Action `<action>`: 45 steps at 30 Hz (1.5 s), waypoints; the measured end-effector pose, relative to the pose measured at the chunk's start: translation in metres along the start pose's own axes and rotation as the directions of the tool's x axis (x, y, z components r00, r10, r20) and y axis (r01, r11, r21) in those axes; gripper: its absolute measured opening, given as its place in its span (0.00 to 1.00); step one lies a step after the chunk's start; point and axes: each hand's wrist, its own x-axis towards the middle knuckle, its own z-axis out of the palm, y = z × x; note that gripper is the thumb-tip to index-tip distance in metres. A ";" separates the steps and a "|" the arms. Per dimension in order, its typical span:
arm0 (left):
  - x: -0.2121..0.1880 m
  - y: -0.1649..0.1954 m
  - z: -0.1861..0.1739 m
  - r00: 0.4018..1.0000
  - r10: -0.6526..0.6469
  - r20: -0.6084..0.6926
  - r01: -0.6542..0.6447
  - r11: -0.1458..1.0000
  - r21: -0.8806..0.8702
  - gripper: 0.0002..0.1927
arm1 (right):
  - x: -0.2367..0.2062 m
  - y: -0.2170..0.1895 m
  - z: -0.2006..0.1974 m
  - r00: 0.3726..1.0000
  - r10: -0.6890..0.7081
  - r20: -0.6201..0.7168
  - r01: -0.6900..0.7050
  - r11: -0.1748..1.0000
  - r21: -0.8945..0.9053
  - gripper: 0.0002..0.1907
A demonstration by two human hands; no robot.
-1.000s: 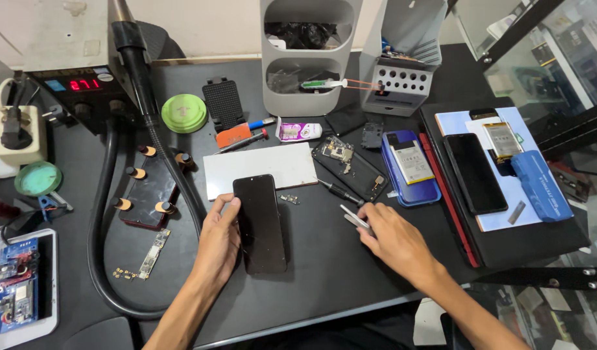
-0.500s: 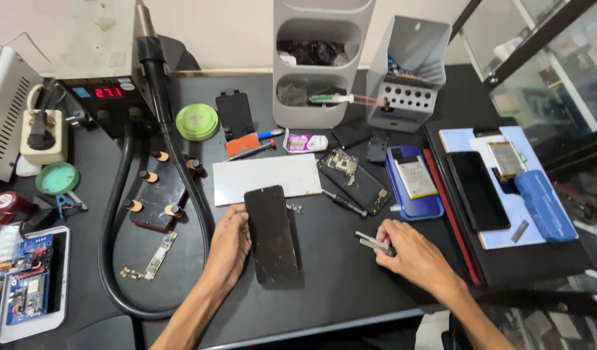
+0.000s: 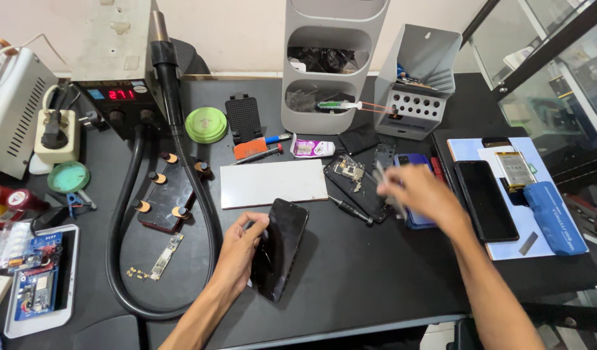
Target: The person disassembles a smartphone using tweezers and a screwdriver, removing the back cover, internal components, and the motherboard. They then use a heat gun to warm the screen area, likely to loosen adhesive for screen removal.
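Left hand (image 3: 241, 249) grips the black phone (image 3: 280, 248), tilted off the tabletop (image 3: 376, 279); blurred right hand (image 3: 420, 192) grasps tweezers (image 3: 384, 183). A loose grip could drop the phone.

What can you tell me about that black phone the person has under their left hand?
The black phone is a slim, glossy slab with rounded corners, its dark face blank and reflecting a little light. It looks like glass. It lies on the black work mat, angled with its top end leaning right, just below a white rectangular plate. The left hand grips its left edge; its near end is tilted slightly.
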 end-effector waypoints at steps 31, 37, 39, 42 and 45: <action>-0.001 0.021 -0.011 0.977 0.038 0.209 -0.018 0.995 -0.096 0.12 | 0.098 -0.121 0.071 0.641 -0.730 0.235 0.764 0.637 -0.105 0.49; 0.002 0.020 -0.010 0.960 0.169 0.221 -0.168 0.986 -0.023 0.11 | 0.093 -0.130 0.065 0.648 -0.741 0.175 0.762 0.635 -0.128 0.45; 0.005 0.019 -0.007 0.987 0.110 0.115 -0.112 0.994 0.007 0.12 | 0.091 -0.131 0.062 0.666 -0.724 0.181 0.744 0.662 -0.090 0.43; 0.006 0.017 -0.005 0.994 0.090 0.057 -0.091 0.996 0.019 0.11 | 0.091 -0.133 0.057 0.652 -0.741 0.161 0.755 0.653 -0.052 0.40; 0.006 0.018 -0.006 0.993 0.099 0.062 -0.100 0.995 0.024 0.11 | 0.092 -0.136 0.054 0.654 -0.743 0.142 0.753 0.657 -0.028 0.38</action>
